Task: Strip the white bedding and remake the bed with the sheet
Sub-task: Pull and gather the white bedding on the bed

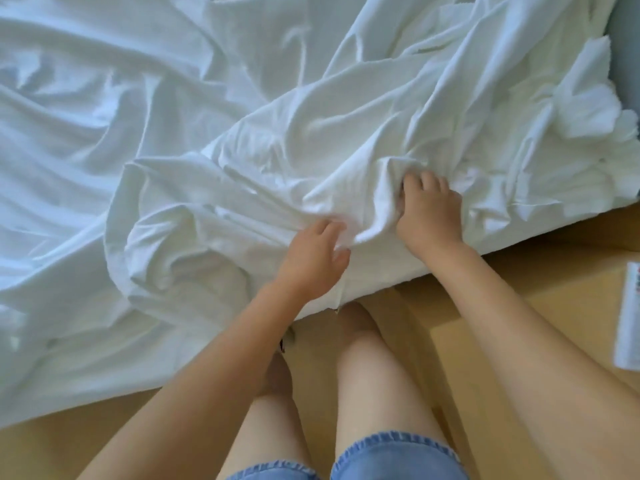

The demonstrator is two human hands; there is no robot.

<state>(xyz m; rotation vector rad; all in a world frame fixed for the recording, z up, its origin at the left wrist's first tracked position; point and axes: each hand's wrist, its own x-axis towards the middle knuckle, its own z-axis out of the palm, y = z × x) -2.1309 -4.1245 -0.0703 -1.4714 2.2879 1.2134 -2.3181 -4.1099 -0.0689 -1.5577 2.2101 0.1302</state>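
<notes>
The bed [377, 275] ends just in front of my legs [374, 375]. There is bare wood floor [519, 306] near me and to the right. The white sheet [173, 133] lies crumpled across the bed. My right hand [429, 213] grips a fold by the near edge. My left hand [311, 261] rests just beside it, too blurry to tell if it holds.

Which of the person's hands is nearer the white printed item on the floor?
Right. The right hand grips the white bedding up-left of the white printed item; the left hand lies farther left.
</notes>
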